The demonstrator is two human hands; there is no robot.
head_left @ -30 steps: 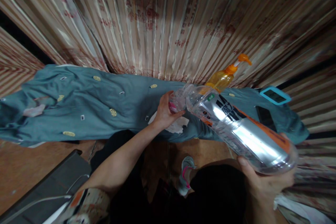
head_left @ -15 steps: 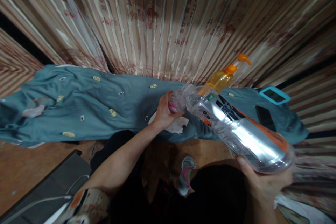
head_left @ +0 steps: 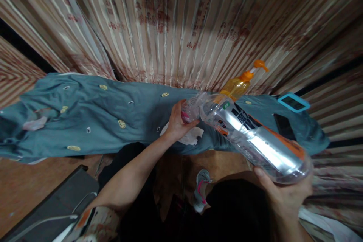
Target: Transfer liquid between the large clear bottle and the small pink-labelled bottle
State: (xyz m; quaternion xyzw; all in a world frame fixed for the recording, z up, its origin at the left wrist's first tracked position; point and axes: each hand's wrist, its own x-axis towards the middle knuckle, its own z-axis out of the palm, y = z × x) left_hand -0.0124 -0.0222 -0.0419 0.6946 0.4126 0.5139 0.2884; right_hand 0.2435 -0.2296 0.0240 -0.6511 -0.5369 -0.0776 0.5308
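Observation:
My right hand (head_left: pixel 286 194) grips the base of a large clear plastic bottle (head_left: pixel 255 140) with a silver, black and orange label, tilted so its neck points down to the left. The neck meets a small clear container (head_left: pixel 190 110) with something pink at its side, which my left hand (head_left: pixel 177 123) holds wrapped in its fingers just above the table. A crumpled white tissue (head_left: pixel 190 137) lies under that hand on the teal cloth (head_left: pixel 113 121).
An orange pump bottle (head_left: pixel 239 83) stands behind the big bottle. A black phone (head_left: pixel 282 126) and a teal-framed device (head_left: pixel 293 103) lie at the right end of the cloth. Striped curtains (head_left: pixel 176 26) hang behind. A dark case (head_left: pixel 51 204) sits on the floor at lower left.
The big bottle and my right hand have shifted slightly left and lower; my left hand stays on the small container.

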